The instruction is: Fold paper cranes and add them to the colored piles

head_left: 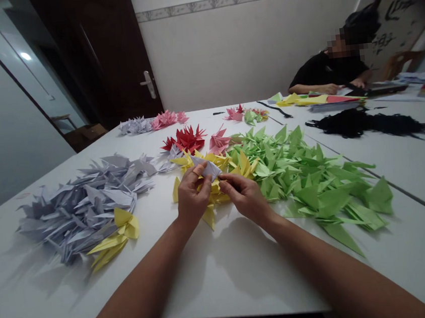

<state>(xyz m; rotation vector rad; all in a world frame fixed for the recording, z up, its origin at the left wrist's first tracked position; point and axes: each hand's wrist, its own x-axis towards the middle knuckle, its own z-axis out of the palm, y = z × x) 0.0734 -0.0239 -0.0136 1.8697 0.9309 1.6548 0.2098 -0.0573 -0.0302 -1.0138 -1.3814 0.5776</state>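
Note:
A folded pale lavender paper piece [209,169] is raised above the table between both hands. My left hand [194,194] grips it with thumb and fingers on its left side. At its lower right corner, my right hand [247,196] pinches with thumb and forefinger. Just behind the hands lie yellow folded paper pieces [245,166], partly hidden by them. A large heap of lavender folded paper [88,207] spreads to the left, with a few yellow pieces [120,237] at its near edge. Green folded paper pieces [309,179] are heaped to the right.
Red folded paper [186,140] and pink pieces [218,141] sit beyond the yellow ones. Smaller lavender and pink clusters [165,119] lie farther back. Black stringy material [368,121] rests at right on the white table [224,274]. Another person [328,73] sits at the far right corner.

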